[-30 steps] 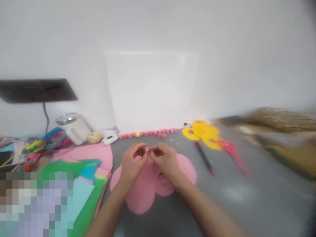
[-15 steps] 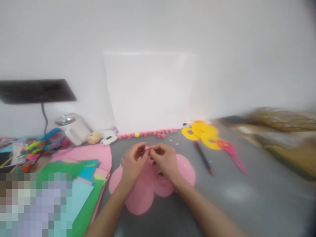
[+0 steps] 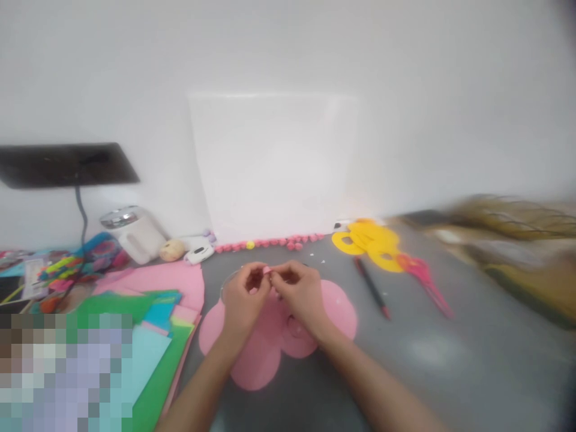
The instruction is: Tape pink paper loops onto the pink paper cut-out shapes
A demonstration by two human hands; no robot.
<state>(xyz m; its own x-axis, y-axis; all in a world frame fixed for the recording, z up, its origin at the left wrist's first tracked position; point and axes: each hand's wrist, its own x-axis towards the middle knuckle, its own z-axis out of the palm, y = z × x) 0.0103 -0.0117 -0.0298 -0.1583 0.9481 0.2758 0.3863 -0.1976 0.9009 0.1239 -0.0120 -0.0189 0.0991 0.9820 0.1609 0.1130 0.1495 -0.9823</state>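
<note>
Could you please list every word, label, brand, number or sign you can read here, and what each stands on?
There is none I can read.
Pale packet at far left: any print is too blurred.
Black pen: any lettering is too small and blurred.

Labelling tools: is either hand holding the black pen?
No, the pen lies on the table, apart from the left hand and the right hand.

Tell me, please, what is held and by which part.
A small pink piece, pinched by the left hand and right hand; which part cannot be told.
</note>
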